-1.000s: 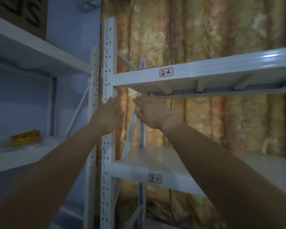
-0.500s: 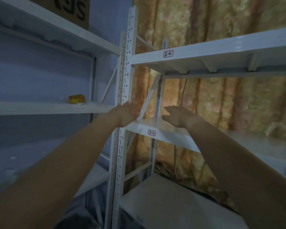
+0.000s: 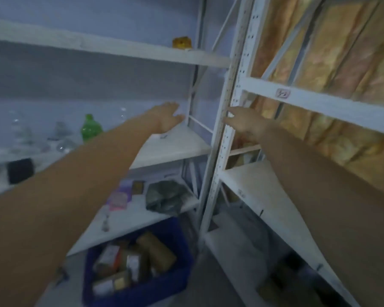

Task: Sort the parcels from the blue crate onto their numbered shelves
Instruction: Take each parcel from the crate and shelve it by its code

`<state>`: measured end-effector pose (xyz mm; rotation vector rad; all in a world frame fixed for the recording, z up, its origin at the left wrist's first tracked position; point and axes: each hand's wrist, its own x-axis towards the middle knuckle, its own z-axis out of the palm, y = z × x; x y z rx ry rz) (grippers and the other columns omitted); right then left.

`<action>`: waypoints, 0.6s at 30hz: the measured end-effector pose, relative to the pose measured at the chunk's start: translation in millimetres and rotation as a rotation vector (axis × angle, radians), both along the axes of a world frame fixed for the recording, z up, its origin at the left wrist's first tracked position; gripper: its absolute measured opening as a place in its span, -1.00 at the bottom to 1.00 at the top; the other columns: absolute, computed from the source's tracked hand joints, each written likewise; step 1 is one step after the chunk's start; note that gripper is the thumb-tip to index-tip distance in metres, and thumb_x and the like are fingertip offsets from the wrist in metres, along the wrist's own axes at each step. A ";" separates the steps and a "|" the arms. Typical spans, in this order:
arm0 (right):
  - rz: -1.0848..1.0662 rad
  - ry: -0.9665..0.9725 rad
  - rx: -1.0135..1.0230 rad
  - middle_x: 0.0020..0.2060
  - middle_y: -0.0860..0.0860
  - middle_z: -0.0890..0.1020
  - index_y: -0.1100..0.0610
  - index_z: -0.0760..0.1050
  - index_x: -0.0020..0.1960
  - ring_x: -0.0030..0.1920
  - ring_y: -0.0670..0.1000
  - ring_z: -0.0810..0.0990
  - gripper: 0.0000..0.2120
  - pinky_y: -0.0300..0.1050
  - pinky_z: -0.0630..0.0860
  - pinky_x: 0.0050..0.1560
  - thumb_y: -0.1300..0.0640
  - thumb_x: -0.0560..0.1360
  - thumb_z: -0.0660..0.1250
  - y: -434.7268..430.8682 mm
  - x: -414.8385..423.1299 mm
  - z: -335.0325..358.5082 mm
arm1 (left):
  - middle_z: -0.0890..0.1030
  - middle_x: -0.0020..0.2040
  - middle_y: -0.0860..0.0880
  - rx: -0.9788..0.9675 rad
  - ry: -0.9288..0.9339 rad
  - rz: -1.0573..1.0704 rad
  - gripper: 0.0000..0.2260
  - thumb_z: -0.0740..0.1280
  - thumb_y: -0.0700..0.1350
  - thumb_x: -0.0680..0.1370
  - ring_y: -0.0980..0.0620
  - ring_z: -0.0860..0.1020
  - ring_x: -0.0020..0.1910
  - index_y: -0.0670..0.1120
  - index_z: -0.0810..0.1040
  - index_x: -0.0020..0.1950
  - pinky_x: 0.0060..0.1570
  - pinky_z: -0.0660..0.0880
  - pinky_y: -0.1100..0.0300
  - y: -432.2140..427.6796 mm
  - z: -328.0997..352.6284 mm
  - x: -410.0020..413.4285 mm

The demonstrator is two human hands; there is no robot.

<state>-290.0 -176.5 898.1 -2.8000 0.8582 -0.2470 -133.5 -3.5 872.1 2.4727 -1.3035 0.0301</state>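
Note:
The blue crate (image 3: 182, 235) stands on the floor at the bottom centre, between two white shelf racks. Several brown and white boxed parcels (image 3: 155, 251) lie inside it. My left hand (image 3: 169, 117) is stretched out over the left rack's middle shelf, fingers apart, holding nothing. My right hand (image 3: 244, 124) is also empty, fingers spread, right beside the perforated white upright (image 3: 224, 138). A shelf beam on the right rack carries a blurred red-framed number label (image 3: 283, 93). Both hands are well above the crate.
The left rack holds a small yellow box (image 3: 182, 42) on its top shelf, a green bottle (image 3: 89, 128) and a dark object (image 3: 20, 170) on the middle shelf, and a grey bag (image 3: 166, 197) with pink and purple packets (image 3: 120, 198) lower down. A patterned curtain (image 3: 333, 52) hangs behind the right rack.
The view has swung down and left, bringing the crate and lower shelves into sight. Both hands have dropped from the 2-2 shelf level, still empty and spread.

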 end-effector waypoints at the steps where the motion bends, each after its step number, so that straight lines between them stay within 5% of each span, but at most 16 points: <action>1: 0.025 0.019 0.028 0.55 0.06 0.15 0.04 0.08 0.56 0.51 0.14 0.20 -0.40 0.02 0.16 0.50 -0.16 0.60 0.10 8.5 15.6 -20.3 | -0.02 0.57 -0.08 0.039 0.010 0.045 -0.44 0.01 0.12 0.63 -0.02 -0.03 0.55 -0.11 -0.02 0.55 0.51 -0.08 0.09 16.6 -22.2 14.0; 6: 0.175 0.148 0.202 0.54 0.04 0.18 0.06 0.12 0.55 0.50 0.14 0.22 -0.41 0.00 0.19 0.49 -0.13 0.60 0.15 63.5 95.4 -139.8 | -0.01 0.57 -0.06 0.215 0.137 0.206 -0.45 0.02 0.11 0.63 -0.01 -0.02 0.55 -0.11 -0.01 0.55 0.49 -0.06 0.09 97.1 -147.2 69.4; 9: 0.225 0.286 0.254 0.51 0.07 0.25 0.08 0.16 0.54 0.47 0.16 0.28 -0.44 -0.02 0.26 0.40 -0.12 0.61 0.12 94.5 130.3 -216.9 | 0.09 0.55 -0.09 0.249 0.280 0.272 -0.46 0.07 0.11 0.61 -0.09 0.12 0.52 -0.09 0.07 0.53 0.47 0.12 -0.01 138.0 -224.9 94.7; 18: 0.220 0.558 0.413 0.41 0.16 0.39 0.15 0.24 0.48 0.39 0.19 0.38 -0.52 0.07 0.33 0.36 -0.04 0.63 0.09 142.5 191.3 -394.5 | 0.04 0.57 -0.05 0.464 0.493 0.332 -0.45 0.00 0.14 0.62 -0.03 0.04 0.54 -0.05 0.00 0.55 0.48 0.03 0.02 201.1 -401.4 159.8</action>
